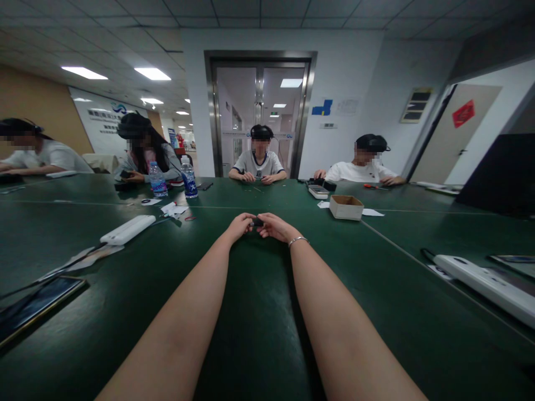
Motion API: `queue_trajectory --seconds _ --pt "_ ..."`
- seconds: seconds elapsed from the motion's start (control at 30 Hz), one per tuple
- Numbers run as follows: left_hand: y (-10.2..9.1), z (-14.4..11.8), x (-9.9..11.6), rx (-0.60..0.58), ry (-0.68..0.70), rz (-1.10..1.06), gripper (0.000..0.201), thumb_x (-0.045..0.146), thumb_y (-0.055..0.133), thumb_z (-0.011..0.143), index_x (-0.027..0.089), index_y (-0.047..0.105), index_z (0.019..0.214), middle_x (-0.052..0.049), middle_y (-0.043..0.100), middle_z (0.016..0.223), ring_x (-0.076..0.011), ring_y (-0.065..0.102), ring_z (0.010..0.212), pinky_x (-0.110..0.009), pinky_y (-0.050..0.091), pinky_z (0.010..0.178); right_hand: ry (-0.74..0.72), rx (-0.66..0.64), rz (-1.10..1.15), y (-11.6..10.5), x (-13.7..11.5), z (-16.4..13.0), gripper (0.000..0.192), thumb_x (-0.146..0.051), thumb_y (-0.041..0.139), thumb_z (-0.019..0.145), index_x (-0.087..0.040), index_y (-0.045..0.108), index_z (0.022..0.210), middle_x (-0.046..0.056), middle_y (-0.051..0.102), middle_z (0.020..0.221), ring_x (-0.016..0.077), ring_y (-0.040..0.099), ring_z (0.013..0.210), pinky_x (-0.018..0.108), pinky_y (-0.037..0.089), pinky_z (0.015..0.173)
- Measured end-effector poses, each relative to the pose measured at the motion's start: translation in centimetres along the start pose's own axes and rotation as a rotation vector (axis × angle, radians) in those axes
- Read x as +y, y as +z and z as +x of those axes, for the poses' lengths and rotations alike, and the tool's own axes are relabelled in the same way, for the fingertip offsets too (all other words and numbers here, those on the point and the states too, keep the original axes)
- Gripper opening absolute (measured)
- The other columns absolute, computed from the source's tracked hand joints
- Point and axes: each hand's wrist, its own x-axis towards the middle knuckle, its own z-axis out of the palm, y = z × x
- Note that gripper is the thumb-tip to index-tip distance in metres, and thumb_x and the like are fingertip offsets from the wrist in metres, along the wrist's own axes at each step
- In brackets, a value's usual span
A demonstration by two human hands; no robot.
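One left hand (241, 227), one right hand (276, 227), one small dark object (256, 221) and one silver bracelet (298, 240) occupy the foreground. The desk (259, 323) carries two plastic bottles (189, 178), two long white devices (128, 229) in its nearer part and one open box (345, 211); beyond are four co-workers (260, 164), four dark head-worn items (134, 126) and one red door sign (463, 113)
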Motion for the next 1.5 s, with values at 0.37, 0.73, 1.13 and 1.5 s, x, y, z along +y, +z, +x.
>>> queue_trajectory --seconds 0.37,0.73,1.13,1.5 --pt "0.19 -0.19 0.05 0.001 0.008 0.002 0.023 0.013 0.041 0.075 0.011 0.053 0.094 0.005 0.045 0.045 -0.0057 0.037 0.038 -0.017 0.027 0.041 0.012 0.047 0.021 -0.03 0.17 0.16 0.014 -0.022 0.054 0.083 -0.015 0.045 0.09 0.0 0.054 0.059 0.0105 0.056 0.045 0.018 0.047 0.039" --pt "0.18 -0.26 0.07 0.0 0.031 0.025 0.022 0.016 0.042 0.075 0.011 0.056 0.091 0.005 0.046 0.046 -0.0061 0.039 0.039 -0.017 0.029 0.042 0.0 0.012 -0.08 -0.09 0.3 0.24 0.019 -0.027 0.058 0.081 -0.017 0.046 0.091 -0.002 0.053 0.058 0.0084 0.052 0.04 0.016 0.044 0.034" --pt "0.22 -0.18 0.17 -0.006 0.015 0.004 0.022 0.013 0.041 0.075 0.011 0.055 0.092 0.005 0.046 0.047 -0.0056 0.039 0.038 -0.017 0.029 0.042 0.006 0.024 -0.111 -0.01 0.06 0.19 0.022 -0.024 0.056 0.08 -0.021 0.041 0.097 -0.006 0.049 0.057 0.0082 0.05 0.038 0.016 0.042 0.033" --pt "0.33 -0.4 0.45 -0.009 0.015 0.02 0.023 0.013 0.041 0.074 0.01 0.056 0.092 0.005 0.046 0.044 -0.0063 0.038 0.037 -0.018 0.027 0.042 -0.012 0.014 -0.106 0.0 0.02 0.12 0.026 -0.019 0.058 0.077 -0.021 0.041 0.096 -0.006 0.049 0.06 0.007 0.049 0.039 0.017 0.045 0.036"
